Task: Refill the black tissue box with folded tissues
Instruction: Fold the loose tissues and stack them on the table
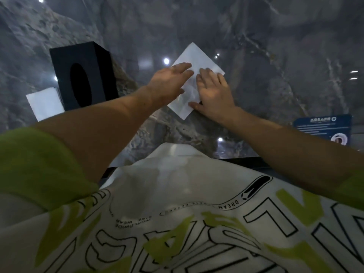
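Surface: a glossy dark grey marble tabletop that mirrors ceiling lights; a blue printed card lies at its right edge.
Black tissue box: sits left of centre, well apart from the hands. Its oval opening faces the camera and looks dark inside. Whether that face is the top or a side, I cannot tell.
Tissue: a white sheet lying flat on the table in the middle, under both hands.
Spare tissue: a second white piece just beside the box's left side.
Left hand: released, fingers straight, laid over the sheet's left part. Whether it presses down, I cannot tell.
Right hand: released, palm down and flat on the sheet's right part, with the thumb along the near edge.
Handling: very light, limp and easily creased or torn, and likely to slide on the polished stone. One flat palm should pin it while the other pinches a corner or edge.
Orientation: turned like a diamond, one corner pointing away from the person and one toward them. The long axis seems to run far to near, leaning left.
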The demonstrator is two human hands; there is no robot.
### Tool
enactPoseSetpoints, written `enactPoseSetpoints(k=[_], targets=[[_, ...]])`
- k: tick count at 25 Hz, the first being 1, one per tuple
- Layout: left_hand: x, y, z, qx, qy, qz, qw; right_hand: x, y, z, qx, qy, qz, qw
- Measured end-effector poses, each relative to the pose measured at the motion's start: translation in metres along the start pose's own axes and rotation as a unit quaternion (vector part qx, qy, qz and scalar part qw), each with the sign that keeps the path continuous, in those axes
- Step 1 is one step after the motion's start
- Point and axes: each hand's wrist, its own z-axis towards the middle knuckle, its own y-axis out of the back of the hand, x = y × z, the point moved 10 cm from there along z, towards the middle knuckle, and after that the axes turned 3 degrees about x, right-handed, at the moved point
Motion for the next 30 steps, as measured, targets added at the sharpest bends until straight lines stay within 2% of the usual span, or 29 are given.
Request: enactPoseSetpoints(k=[7,11,15,19,30], targets=[[0.0,-0.004,-0.005,0.005,0.019,-0.012,1.0,-0.006,-0.004,0.003,0.041,0.099,0.016,0.994],[0.001,-0.007,-0.014,0.001,0.036,-0.058,0.998,-0.015,-0.001,0.01,0.063,0.135,0.037,0.988],[0.006,-0.008,-0.015,-0.009,0.059,-0.12,0.991,-0.017,0.005,0.009,0.013,0.107,0.105,0.989],[0.013,-0.01,-0.017,-0.016,0.077,-0.15,0.986,-0.014,0.009,0.007,-0.049,0.072,0.1,0.991],[0.015,-0.006,-0.021,-0.029,0.091,-0.075,0.993,-0.013,0.006,0.0,-0.064,0.048,0.134,0.988]])
